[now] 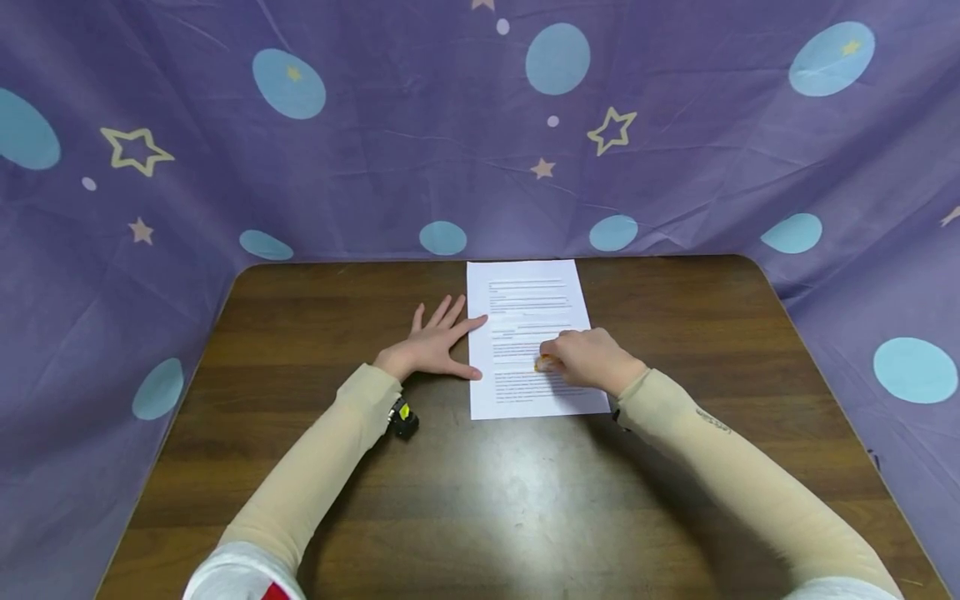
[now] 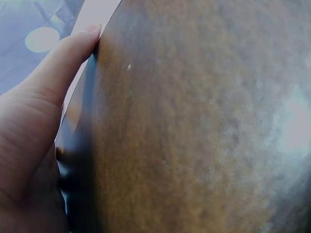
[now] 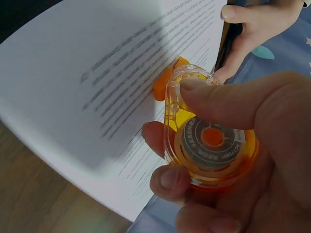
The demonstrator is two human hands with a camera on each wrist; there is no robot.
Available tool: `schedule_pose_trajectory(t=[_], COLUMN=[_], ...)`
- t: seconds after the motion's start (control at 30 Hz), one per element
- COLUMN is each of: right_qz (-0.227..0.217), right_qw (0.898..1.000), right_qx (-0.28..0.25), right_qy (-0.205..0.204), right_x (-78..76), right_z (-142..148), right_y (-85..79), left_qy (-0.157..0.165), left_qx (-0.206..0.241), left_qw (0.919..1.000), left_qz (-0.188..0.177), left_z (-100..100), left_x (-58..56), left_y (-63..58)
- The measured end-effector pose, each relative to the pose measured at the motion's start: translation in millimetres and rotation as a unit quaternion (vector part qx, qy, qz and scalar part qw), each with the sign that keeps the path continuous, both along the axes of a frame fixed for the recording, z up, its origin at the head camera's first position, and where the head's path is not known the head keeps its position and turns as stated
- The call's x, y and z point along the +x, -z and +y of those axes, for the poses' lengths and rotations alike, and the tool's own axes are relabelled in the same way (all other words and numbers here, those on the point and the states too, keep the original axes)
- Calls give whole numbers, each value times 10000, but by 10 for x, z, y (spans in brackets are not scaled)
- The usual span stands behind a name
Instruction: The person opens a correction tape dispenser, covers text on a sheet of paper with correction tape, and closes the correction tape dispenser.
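A printed sheet of paper (image 1: 528, 300) lies on the wooden table, its far edge near the table's back. My right hand (image 1: 596, 360) grips a correction tape dispenser (image 3: 211, 141) between thumb and curled fingers. The dispenser has a clear case with orange and yellow parts and a dark round label. Its orange tip (image 3: 167, 81) is at the printed lines; whether it touches the paper I cannot tell. My left hand (image 1: 431, 346) lies spread at the sheet's left edge, thumb and forefinger on the paper. In the left wrist view its thumb (image 2: 63, 60) rests at the paper's edge.
The brown wooden table (image 1: 517, 500) extends to both sides and in front of the sheet. A purple curtain (image 1: 375, 150) with stars and blue ovals hangs behind and beside it. A small dark device (image 1: 405, 421) sits at the left wrist.
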State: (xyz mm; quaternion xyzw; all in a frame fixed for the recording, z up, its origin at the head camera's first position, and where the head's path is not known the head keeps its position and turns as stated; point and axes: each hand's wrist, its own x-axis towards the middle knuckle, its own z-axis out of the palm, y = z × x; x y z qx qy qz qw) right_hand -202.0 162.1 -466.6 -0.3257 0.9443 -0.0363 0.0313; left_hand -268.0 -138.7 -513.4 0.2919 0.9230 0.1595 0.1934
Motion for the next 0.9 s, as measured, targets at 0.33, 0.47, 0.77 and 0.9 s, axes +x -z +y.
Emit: schedule_pose_trajectory(t=[0.33,0.47,0.77,0.9], right_qz=[-254,-292,-227,-269], right_qw=[9992,9987,9982,9980], right_qx=[125,172,85,56], right_qy=[293,392,546,569], right_x=[17,29,71,79], right_z=[246,341,533,593], right_y=[-45,-45,-50,-64], left_qy=[3,24,4,9], left_qx=[101,52,39,96], left_qw=[9999,10000,9999,9999], left_qz=[-82,-58,-131,-77], left_z=[6,11,-11,-23], left_x=[1,6,-54,-87], left_y=[-21,-27,104,179])
